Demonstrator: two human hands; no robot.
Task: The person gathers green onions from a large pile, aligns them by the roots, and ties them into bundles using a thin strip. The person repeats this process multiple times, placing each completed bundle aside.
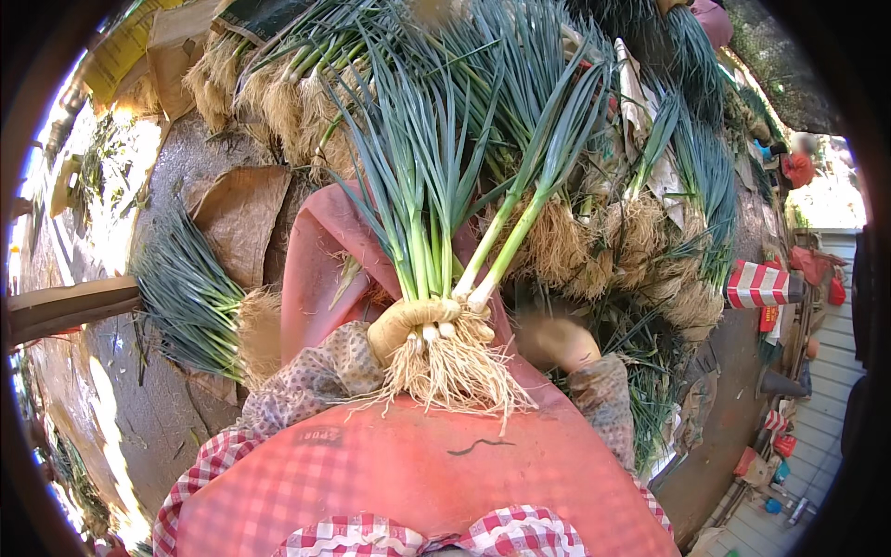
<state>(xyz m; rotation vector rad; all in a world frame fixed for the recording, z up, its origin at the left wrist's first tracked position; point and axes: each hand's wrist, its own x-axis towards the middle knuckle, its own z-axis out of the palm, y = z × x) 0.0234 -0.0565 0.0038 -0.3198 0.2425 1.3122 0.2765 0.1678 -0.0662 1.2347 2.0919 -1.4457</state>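
Observation:
A bunch of spring onions [431,257] with pale, stringy roots lies over my lap, leaves pointing away. My left hand [411,324], in a pale glove, is closed round the white stems just above the roots. My right hand [560,341], also gloved and partly blurred, is to the right of the bunch, apart from it; its fingers are too blurred to read. A red translucent apron [418,473] covers my front and knees.
More spring onions [292,83] are heaped ahead and along the right. A separate bundle [195,299] lies on the wet ground at left, near brown sheeting [243,216]. Loose leaves [644,390] lie at right, with a striped traffic cone [759,284] beyond. Another person [799,167] is far off at upper right.

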